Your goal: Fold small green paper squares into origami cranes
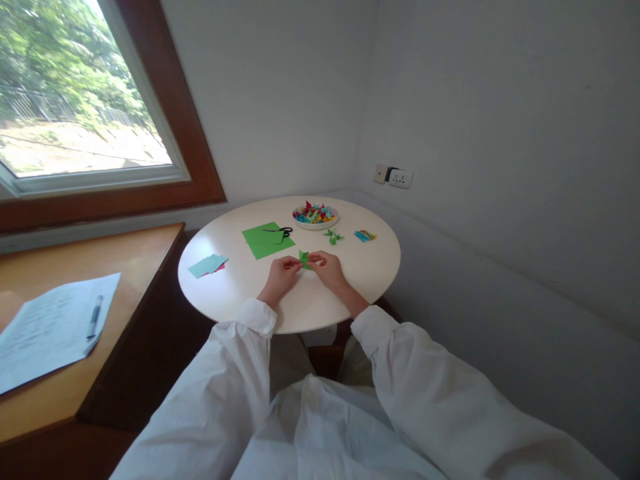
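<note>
The small piece of folded bright green paper is held just above the near middle of the round white glossy-topped table, between the person's two bare hands. The left hand has its fingers drawn narrow, thumb and fingertips pinching the paper's left side; the right hand pinches the opposite side the same way, its other fingers curled in. Beyond the right hand lies a small cluster of folded light-green paper shapes, and to the right of that a little bundle of blue, green, red and yellow paper strips. Near the table's far edge stands a shallow white bowl heaped with multicoloured folded paper pieces. Beyond the left hand are flat green paper sheets with black-handled scissors lying on them — the blades point left. Farther left, pale blue paper rectangles overlap red ones. On the separate brown wooden desk, a dark pen rests on a white written-on sheet.
</note>
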A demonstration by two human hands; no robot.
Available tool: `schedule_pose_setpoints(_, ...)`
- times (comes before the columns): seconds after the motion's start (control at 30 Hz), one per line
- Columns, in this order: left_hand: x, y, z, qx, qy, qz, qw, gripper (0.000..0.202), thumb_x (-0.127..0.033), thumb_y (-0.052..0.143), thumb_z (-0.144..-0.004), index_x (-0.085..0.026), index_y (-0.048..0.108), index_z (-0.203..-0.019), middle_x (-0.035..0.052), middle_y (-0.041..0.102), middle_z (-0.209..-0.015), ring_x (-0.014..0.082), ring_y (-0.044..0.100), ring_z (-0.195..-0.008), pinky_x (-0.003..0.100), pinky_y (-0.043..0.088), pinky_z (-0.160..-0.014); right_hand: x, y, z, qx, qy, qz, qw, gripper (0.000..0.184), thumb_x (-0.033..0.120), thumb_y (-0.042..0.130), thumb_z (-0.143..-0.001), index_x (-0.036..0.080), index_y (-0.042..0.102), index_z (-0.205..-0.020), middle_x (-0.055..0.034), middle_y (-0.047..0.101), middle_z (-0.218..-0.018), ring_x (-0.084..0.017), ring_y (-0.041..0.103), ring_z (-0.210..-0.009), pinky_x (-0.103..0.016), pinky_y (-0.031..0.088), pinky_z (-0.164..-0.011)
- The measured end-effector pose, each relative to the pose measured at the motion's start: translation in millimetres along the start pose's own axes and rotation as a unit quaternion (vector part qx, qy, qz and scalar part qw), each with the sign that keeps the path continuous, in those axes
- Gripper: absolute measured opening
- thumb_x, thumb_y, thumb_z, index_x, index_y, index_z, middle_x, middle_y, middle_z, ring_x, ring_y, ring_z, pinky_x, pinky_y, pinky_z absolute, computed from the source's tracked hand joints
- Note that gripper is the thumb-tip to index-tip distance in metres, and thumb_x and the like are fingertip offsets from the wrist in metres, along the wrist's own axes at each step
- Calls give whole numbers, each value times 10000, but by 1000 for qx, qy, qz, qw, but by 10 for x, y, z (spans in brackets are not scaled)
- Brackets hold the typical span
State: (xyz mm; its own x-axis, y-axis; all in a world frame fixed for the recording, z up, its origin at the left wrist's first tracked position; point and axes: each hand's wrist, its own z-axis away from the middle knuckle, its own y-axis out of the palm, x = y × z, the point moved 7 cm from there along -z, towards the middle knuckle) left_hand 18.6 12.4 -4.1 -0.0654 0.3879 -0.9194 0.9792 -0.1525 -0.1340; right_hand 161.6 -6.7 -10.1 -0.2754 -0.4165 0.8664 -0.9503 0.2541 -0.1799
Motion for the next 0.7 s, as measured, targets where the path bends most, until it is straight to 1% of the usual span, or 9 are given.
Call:
schedule_pose_setpoints(0.2, 50, 18, -18, 9, -13, 34, 999, 133, -228, 722, -557, -141, 651, -628, 19, 656, -589, 148, 589, -575, 282, 459, -610, 24, 4, 4, 7, -9, 9, 1000, 128, 199, 662, -658, 163, 696, -776, -65, 729, -789, -182, 659, -722, -267, 473, -610)
schedule_pose_setpoints(0.37, 93, -32, -39, -15, -17, 52, 998, 185, -227, 765, -515, -145, 648, -632, 26, 668, -602, 169, 621, -601, 304, 488, -637, 21, 3, 6, 6, -14, 8, 1000, 105, 225, 661, -664, 163, 699, -741, -62, 728, -755, -189, 662, -704, -294, 499, -661)
schedule_pose_setpoints(0.53, 92, -49, -39, -32, -12, 62, 997, 185, -229, 768, -525, -140, 656, -643, 33, 676, -613, 177, 631, -611, 315, 499, -646, 5, 7, 5, 3, -19, 0, 1000, 129, 285, 654, -684, 169, 696, -721, -55, 728, -737, -193, 665, -685, -317, 518, -687)
schedule_pose_setpoints(0.7, 65, -31, -33, -44, 2, 64, 997, 168, -201, 757, -538, -137, 651, -651, 31, 674, -631, 165, 625, -615, 302, 494, -645, -11, -13, -2, -14, -22, -3, 1000, 173, 306, 650, -694, 162, 695, -776, -65, 731, -786, -197, 671, -719, -320, 525, -713)
